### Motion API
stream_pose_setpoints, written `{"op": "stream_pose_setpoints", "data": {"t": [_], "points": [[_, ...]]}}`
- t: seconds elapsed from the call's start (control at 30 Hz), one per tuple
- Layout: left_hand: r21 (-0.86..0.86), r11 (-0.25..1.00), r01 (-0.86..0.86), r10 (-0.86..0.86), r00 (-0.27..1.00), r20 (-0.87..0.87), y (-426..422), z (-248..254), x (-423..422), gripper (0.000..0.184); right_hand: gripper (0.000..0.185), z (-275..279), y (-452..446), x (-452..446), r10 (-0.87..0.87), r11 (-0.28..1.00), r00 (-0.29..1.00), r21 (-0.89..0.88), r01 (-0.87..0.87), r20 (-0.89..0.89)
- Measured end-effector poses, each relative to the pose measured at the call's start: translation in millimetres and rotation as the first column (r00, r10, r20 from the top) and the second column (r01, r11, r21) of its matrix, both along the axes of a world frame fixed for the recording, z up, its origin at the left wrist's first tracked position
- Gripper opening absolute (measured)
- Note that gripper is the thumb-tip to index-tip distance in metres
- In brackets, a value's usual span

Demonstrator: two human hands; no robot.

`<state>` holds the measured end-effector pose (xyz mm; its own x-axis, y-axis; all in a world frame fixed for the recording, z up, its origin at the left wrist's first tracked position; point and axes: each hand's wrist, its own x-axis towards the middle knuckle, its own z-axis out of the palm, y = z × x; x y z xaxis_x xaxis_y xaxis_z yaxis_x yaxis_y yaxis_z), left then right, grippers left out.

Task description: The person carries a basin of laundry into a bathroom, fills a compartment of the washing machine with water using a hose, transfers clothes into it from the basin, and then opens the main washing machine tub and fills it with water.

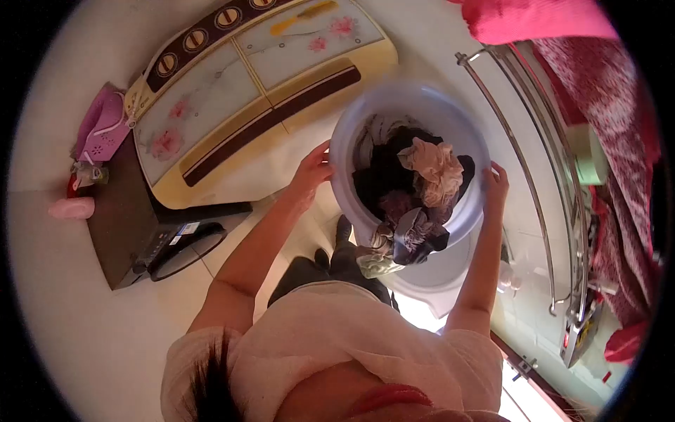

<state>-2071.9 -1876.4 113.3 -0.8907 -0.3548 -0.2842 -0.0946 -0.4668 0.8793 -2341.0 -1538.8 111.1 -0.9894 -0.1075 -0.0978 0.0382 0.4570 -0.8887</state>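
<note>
A pale blue-white basin (340,184) is held up in front of my body, between my two hands. My left hand (314,171) grips its left rim, and my right hand (496,184) grips the right rim, fingers bent over the edge. Inside lies a heap of clothes: black pieces (383,165), a crumpled peach-pink cloth (434,169) on top, and a grey-purple piece (415,232) near the front. A pale green cloth (380,265) hangs over the near rim.
A twin-tub washing machine (281,116) with flowered lids stands at the upper left. Beside it are a dark cabinet (126,218) and a purple basket (104,130). A metal rack (520,151) with towels (590,84) runs along the right. A white toilet (439,271) is below the basin.
</note>
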Motion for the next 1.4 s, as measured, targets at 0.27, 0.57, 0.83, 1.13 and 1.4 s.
{"op": "stream_pose_setpoints", "data": {"t": [0.27, 0.57, 0.83, 1.13, 1.4], "points": [[-0.046, 0.998, 0.035, -0.037, 0.999, -0.027, -19.1, 32.1, -46.3, 0.059, 0.029, 24.8, 7.0, -31.5, -0.083, 0.993, 0.996, -0.091, 0.08, -0.031], [0.033, 0.997, 0.072, -0.07, 0.997, -0.042, -28.0, 62.7, -64.4, 0.056, 0.029, 45.2, -2.9, -10.8, -0.153, 0.971, 0.97, 0.155, 0.183, -0.188], [0.024, 0.996, 0.09, -0.089, 0.995, -0.043, -25.6, 46.2, -73.0, 0.055, 0.039, 15.8, 36.9, 170.9, -0.428, 0.888, 0.834, 0.009, 0.46, -0.349], [0.032, 0.992, 0.12, -0.118, 0.992, -0.053, -24.5, 30.0, -78.5, 0.053, 0.035, 2.2, -86.4, 287.1, -0.091, 0.917, 0.834, -0.28, 0.283, 0.544], [0.019, 0.992, 0.125, -0.125, 0.992, -0.017, -23.5, 24.9, -83.4, 0.051, 0.044, 152.7, -85.5, 197.0, -0.193, 0.979, 0.976, 0.047, 0.198, -0.1]]}}
